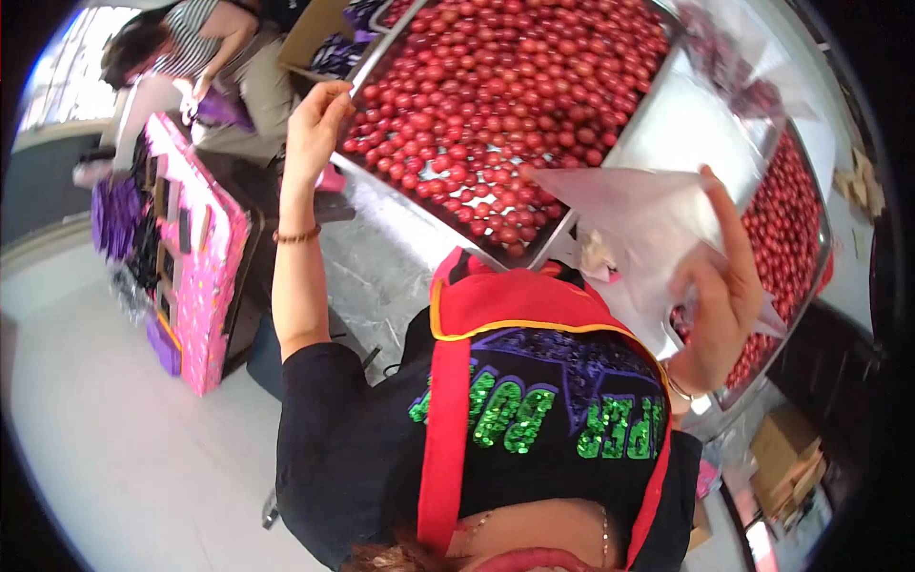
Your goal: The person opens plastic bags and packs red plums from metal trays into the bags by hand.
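My left hand (319,124) is held up at the left rim of a metal tray (410,205), its fingers curled together in a pinch. What they hold, if anything, I cannot make out. Round red fruits (505,95), like small cherries or berries, fill most of that tray, thinning toward the near corner. In my right hand (720,296) is a clear plastic bag (639,214), its mouth spread wide over the tray's near right corner. My fingers grip the bag's right side, partly seen through the film.
A second tray of red fruits (786,210) stands at the right, below another clear bag with fruits (724,57). Left is a pink-covered table (214,257) with purple packets (114,219). A seated person (219,57) handles something purple. Cardboard boxes (786,458) lie lower right.
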Available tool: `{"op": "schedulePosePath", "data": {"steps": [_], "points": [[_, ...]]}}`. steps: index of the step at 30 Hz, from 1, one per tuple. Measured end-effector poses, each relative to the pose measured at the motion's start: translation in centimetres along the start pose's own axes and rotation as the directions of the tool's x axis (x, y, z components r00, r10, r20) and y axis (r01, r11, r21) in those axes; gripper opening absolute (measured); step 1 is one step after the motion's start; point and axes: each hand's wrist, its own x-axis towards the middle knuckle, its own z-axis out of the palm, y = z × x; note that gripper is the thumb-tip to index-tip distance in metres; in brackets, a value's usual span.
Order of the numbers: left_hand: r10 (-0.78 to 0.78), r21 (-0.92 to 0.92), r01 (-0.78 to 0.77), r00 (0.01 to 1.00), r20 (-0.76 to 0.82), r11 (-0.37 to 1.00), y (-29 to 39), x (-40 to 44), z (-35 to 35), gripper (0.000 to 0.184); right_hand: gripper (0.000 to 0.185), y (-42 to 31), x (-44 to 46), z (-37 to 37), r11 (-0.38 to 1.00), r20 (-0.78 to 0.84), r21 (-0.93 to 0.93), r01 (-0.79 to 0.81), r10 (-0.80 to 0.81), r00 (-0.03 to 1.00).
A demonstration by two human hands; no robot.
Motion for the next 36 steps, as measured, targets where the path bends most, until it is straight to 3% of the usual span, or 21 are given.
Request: {"op": "schedulePosePath", "data": {"steps": [1, 3, 4, 6, 8, 10, 12, 16, 19, 21, 22, 24, 25, 26, 29, 33, 36], "points": [[-0.032, 0.059, 0.034, 0.999, -0.040, 0.998, -4.5, 0.5, -1.2, 0.017, 0.054, 0.3, -0.1, 0.0, 0.999, -0.072, -0.033, 0.025, -0.027, 0.997], [-0.043, 0.343, 0.096, 0.987, -0.157, 0.934, -9.6, 0.0, -2.4, 0.015, 0.052, 0.4, -0.1, -0.3, 0.998, -0.058, -0.044, 0.040, -0.043, 0.997], [-0.147, 0.342, 0.172, 0.984, -0.097, 0.924, -10.0, -0.7, -2.6, 0.016, 0.050, 0.4, 0.0, -0.6, 0.996, -0.069, -0.068, 0.049, -0.054, 0.996], [-0.105, 0.514, 0.103, 0.994, -0.025, 0.851, -9.5, -1.7, -1.7, 0.016, 0.048, 1.1, 0.2, -0.6, 0.994, -0.053, -0.067, 0.084, -0.088, 0.995], [-0.007, 0.843, -0.036, 0.999, 0.047, 0.537, -7.6, -2.6, -0.2, 0.022, 0.048, 1.1, 0.4, -0.3, 0.995, -0.072, -0.048, 0.084, -0.087, 0.994], [0.080, 0.938, -0.131, 0.991, 0.111, 0.319, -8.2, -2.7, 1.1, 0.021, 0.048, 1.1, 0.5, -0.2, 0.995, -0.056, -0.045, 0.093, -0.095, 0.994], [0.030, 0.972, -0.100, 0.995, 0.096, 0.211, -8.3, -2.3, 2.2, 0.019, 0.048, 1.0, 0.6, 0.0, 0.994, -0.040, -0.030, 0.106, -0.107, 0.993], [0.139, 0.928, -0.036, 0.990, -0.017, 0.370, -9.4, -1.9, 3.3, 0.027, 0.048, 1.2, 0.6, 0.0, 0.995, -0.039, -0.046, 0.094, -0.096, 0.995], [0.127, 0.874, 0.003, 0.989, -0.074, 0.486, -9.5, -1.5, 3.5, 0.033, 0.047, 1.3, 0.5, -0.1, 0.997, -0.038, -0.041, 0.060, -0.061, 0.997], [0.291, 0.843, -0.202, 0.955, 0.056, 0.499, -9.8, -1.2, 3.3, 0.038, 0.047, 1.6, 0.7, -0.3, 0.994, 0.014, -0.022, 0.103, -0.102, 0.995], [0.293, 0.841, -0.203, 0.955, 0.056, 0.502, -10.0, -1.2, 3.4, 0.038, 0.047, 1.5, 0.8, -0.3, 0.994, 0.013, -0.026, 0.104, -0.104, 0.995], [0.223, 0.803, -0.227, 0.967, 0.121, 0.551, -9.9, -1.3, 3.3, 0.041, 0.048, 1.2, 0.9, 0.1, 0.996, -0.028, -0.055, 0.070, -0.072, 0.997], [0.081, 0.786, -0.124, 0.992, 0.095, 0.606, -9.7, -1.2, 3.6, 0.044, 0.048, 1.3, 0.9, 0.2, 0.996, -0.030, -0.053, 0.067, -0.069, 0.997], [0.079, 0.786, -0.126, 0.992, 0.098, 0.606, -9.6, -1.0, 3.5, 0.044, 0.048, 1.4, 0.9, 0.2, 0.995, -0.015, -0.049, 0.087, -0.088, 0.996], [0.039, 0.628, 0.003, 0.998, -0.054, 0.778, -9.8, -0.3, 3.6, 0.054, 0.049, 1.5, 0.9, -0.1, 0.993, 0.006, -0.032, 0.116, -0.116, 0.993], [0.078, 0.532, -0.023, 0.994, -0.081, 0.846, -11.1, -0.6, 3.5, 0.059, 0.050, 1.1, 0.9, 0.2, 0.997, -0.031, -0.006, 0.072, -0.072, 0.997], [-0.110, 0.254, 0.121, 0.992, -0.058, 0.960, -11.3, -0.6, 2.9, 0.057, 0.050, 1.4, 1.1, 0.0, 0.996, -0.028, 0.006, 0.090, -0.089, 0.996]]}}
